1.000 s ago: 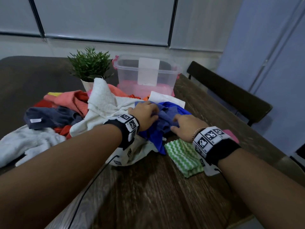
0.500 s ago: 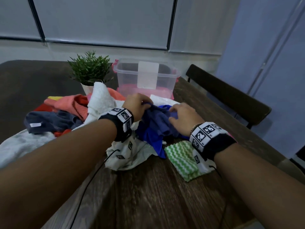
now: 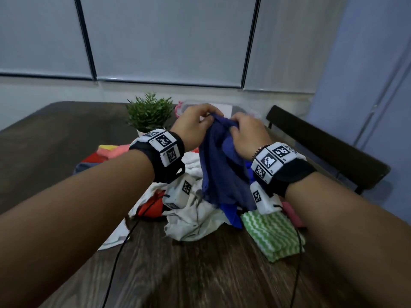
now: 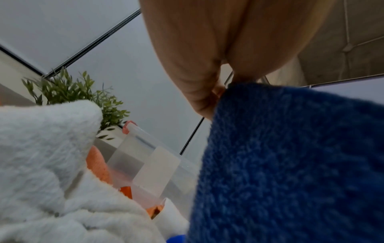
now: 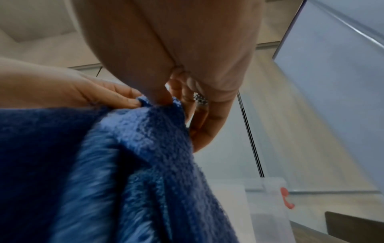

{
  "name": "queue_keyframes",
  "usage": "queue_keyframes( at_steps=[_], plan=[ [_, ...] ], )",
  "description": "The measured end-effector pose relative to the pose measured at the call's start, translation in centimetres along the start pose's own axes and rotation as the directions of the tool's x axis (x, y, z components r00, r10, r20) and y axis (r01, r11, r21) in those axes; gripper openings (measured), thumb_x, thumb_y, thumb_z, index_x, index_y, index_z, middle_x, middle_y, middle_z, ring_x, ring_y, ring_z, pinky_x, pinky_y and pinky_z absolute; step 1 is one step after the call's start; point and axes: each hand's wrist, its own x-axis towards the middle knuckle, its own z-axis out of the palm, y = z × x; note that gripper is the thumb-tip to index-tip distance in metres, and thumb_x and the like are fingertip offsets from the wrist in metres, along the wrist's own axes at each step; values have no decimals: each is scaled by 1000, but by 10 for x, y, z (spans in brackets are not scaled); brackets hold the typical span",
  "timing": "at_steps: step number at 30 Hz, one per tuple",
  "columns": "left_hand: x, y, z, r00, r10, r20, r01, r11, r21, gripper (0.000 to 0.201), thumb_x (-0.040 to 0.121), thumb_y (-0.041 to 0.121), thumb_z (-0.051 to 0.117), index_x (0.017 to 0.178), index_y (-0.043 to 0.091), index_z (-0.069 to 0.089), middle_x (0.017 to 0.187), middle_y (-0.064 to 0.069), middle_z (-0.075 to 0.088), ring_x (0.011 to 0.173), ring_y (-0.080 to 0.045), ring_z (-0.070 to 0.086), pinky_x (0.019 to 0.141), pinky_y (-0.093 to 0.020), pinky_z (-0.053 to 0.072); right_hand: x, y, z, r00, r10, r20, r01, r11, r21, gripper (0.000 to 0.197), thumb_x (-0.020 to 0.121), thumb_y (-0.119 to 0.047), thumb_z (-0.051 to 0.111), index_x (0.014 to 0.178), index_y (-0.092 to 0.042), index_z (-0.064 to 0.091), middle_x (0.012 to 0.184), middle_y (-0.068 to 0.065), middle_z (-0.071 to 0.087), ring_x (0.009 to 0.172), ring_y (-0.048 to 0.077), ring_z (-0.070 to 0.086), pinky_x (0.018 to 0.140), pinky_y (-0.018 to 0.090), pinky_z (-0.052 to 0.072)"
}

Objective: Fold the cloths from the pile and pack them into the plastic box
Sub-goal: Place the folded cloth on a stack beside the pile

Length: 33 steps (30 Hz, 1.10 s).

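A dark blue terry cloth (image 3: 222,165) hangs in the air above the pile, bunched at its top edge. My left hand (image 3: 195,127) pinches that top edge on the left, and my right hand (image 3: 246,134) pinches it close beside on the right. The same blue cloth (image 4: 290,164) fills the right of the left wrist view under my left hand (image 4: 216,97). In the right wrist view my right hand (image 5: 166,97) pinches the blue cloth (image 5: 129,164). The clear plastic box (image 4: 145,161) with pink clasps stands behind the pile, mostly hidden by my hands in the head view.
The pile (image 3: 193,218) of white, red, pink and blue cloths lies on the dark wooden table (image 3: 200,274). A green-and-white striped cloth (image 3: 271,234) lies folded at the right. A small potted plant (image 3: 149,114) stands behind the pile, a dark chair (image 3: 322,150) at the right.
Both hands have lifted the blue cloth off the pile and brought their grips close together at its top edge. The camera has tilted upward.
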Motion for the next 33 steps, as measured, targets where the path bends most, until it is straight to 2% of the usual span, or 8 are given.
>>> queue_keyframes(
  at_steps=[4,8,11,14,17,20,26,33],
  plan=[
    [-3,3,-23,976,-38,215,8,991,136,45,81,11,65,118,29,48,104,-6,63,88,-22,65,80,-34,55,10,-24,-18,999,17,-33,-13,996,93,31,92,-1,41,107,-14,64,103,8,64,90,23,54,72,22,33],
    [4,5,-43,966,-78,247,-69,843,534,8,88,10,63,92,17,60,88,-4,61,83,-27,59,68,-26,38,16,-40,-26,1000,-22,12,21,996,83,22,95,-12,44,107,-15,61,106,8,65,99,28,57,80,31,41],
    [8,-8,-60,984,-109,143,30,883,469,9,93,10,59,95,10,67,89,-4,66,90,-28,63,78,-28,43,15,-42,-29,986,-101,132,105,994,-26,24,88,-27,62,108,-14,57,100,7,64,92,26,58,79,33,46],
    [12,-14,-71,997,-80,20,63,895,441,15,97,18,54,97,9,67,91,-6,68,93,-30,62,78,-30,44,18,-36,-30,972,-124,202,158,974,-160,25,84,-14,62,108,-15,55,101,7,61,95,27,58,77,31,44],
    [11,-5,-79,1000,-18,-18,24,894,447,17,94,31,62,96,15,66,85,0,64,80,-20,58,69,-27,39,28,-32,-37,992,-115,52,120,986,-117,15,84,-10,52,92,-21,59,97,7,64,93,30,59,80,32,46],
    [8,2,-90,996,-35,86,-7,895,445,21,83,32,76,98,21,66,89,5,67,79,-12,60,71,-23,45,37,-31,-51,993,-99,-71,92,991,-98,18,88,-6,48,89,-9,66,98,15,68,95,31,58,73,25,33],
    [25,-2,-95,995,-87,54,34,779,626,17,92,30,65,97,14,69,87,-7,64,86,-30,59,71,-30,41,50,-33,-58,995,-67,-68,58,991,-121,29,92,-4,43,96,-3,72,100,17,70,97,34,59,78,29,39],
    [28,-2,-112,999,-25,-46,43,893,449,29,87,2,55,105,21,67,97,-1,68,90,-16,60,80,-26,46,45,-19,-75,977,-27,-210,21,999,-33,29,93,-1,38,92,4,67,93,21,66,82,30,52,70,31,35]
  ],
)
